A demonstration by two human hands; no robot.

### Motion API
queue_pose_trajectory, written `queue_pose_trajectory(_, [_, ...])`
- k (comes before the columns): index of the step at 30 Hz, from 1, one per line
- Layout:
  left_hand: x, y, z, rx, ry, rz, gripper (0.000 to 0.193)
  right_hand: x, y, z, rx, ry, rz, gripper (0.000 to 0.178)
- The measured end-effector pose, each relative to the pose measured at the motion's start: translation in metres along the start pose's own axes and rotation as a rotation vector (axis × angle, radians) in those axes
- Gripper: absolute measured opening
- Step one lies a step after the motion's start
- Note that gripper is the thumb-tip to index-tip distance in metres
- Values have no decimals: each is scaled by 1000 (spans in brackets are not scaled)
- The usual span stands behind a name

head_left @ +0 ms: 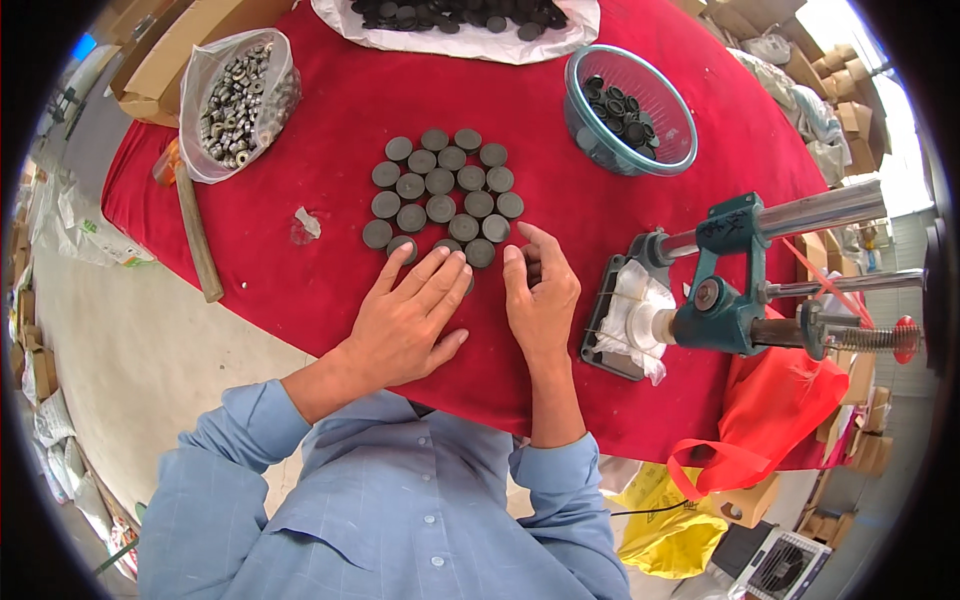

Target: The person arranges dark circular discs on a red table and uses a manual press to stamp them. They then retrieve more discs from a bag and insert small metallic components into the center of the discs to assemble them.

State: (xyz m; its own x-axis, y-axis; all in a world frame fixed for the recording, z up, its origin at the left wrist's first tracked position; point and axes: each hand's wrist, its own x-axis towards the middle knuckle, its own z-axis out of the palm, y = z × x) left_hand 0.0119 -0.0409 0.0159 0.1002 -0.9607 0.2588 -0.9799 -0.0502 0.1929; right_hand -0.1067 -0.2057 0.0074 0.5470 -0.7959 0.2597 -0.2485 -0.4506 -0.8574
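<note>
Several dark grey round discs [440, 181] lie flat in a loose cluster on the red cloth. My left hand [408, 312] rests palm down over the near edge of this cluster. Its fingers are stretched out and touch the nearest discs, partly covering a few of them. To the right of the cluster stands my right hand [541, 290], with the index finger and thumb apart and the other fingers curled. Nothing shows between its fingertips, which are beside the rightmost near discs [495, 228].
A teal hand press [715, 290] stands at right. Behind are a clear blue basket [680, 150] of black parts and a white sheet [450, 50] with more. At left are a bag of metal parts [280, 100] and a wooden-handled tool [199, 235]. A red bag [780, 410] hangs near right.
</note>
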Motion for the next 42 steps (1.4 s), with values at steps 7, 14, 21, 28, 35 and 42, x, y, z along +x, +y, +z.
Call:
queue_pose_trajectory(7, [-2,-5,2,-103,80,-39,74,1,1,-1,-43,10,-22,29])
queue_pose_trajectory(14, [14,-32,-2,41,85,-129,71,1,0,-1,-50,-5,1,30])
queue_pose_trajectory(21, [13,-37,0,32,78,-119,67,-1,5,1,-27,-10,9,31])
queue_pose_trajectory(28, [20,-48,-3,-31,89,-136,67,-1,3,-2,-24,-13,-24,29])
queue_pose_trajectory(35, [65,-79,-10,63,68,-112,60,1,2,-3,-12,-23,-3,30])
queue_pose_trajectory(42, [80,-95,-3,78,16,-74,56,-1,1,-1,-3,-18,-24,29])
